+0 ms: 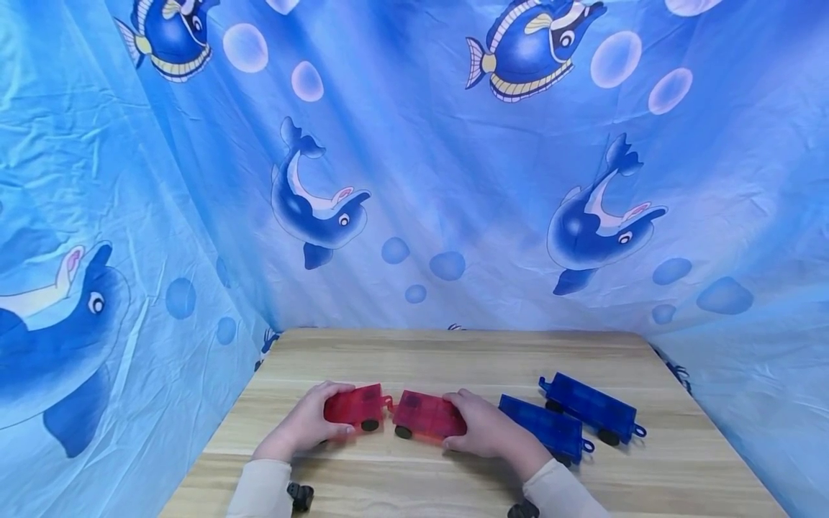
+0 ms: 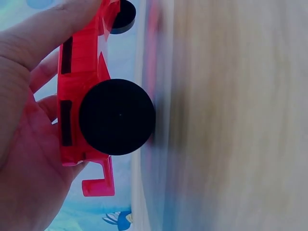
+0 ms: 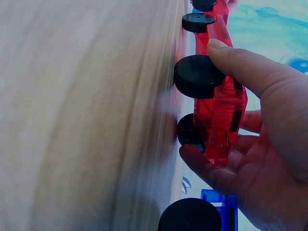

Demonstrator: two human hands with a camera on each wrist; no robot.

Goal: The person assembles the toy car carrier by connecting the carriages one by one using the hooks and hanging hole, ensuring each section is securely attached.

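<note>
On the wooden table, my left hand [image 1: 309, 421] grips a translucent red toy train car [image 1: 363, 407] with black wheels, thumb on the near side and fingers on the far side. A red hook sticks out of this car's near end in the left wrist view. My right hand [image 1: 481, 424] holds a second red toy train car [image 1: 424, 416] by its right end. Between the two cars their red couplings [image 1: 389, 403] meet or overlap; whether they are hooked together I cannot tell. Fingers cover the outer ends of both cars in the head view.
To the right lie two blue toy train cars: one [image 1: 540, 424] close beside my right forearm, another [image 1: 591, 407] farther back, each with a ring at its right end. A blue curtain [image 1: 414, 180] printed with sea animals hangs behind the wooden table [image 1: 466, 352].
</note>
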